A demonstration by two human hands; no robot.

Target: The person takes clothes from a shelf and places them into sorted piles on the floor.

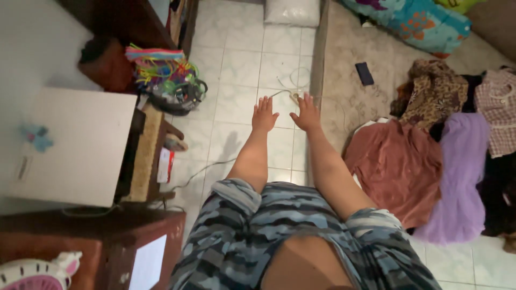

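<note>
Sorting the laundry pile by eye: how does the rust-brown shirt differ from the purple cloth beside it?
The rust-brown shirt lies spread flat and wide; the purple cloth runs as a long narrow strip. The shirt is nearer the right hand; the cloth lies farther right. Both are plain-coloured and lie on the floor, touching.

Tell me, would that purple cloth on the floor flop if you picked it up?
Probably floppy: the purple cloth lies draped in soft folds beside the rust-brown shirt. It looks thin, so likely light. It should drag rather than roll.
</note>
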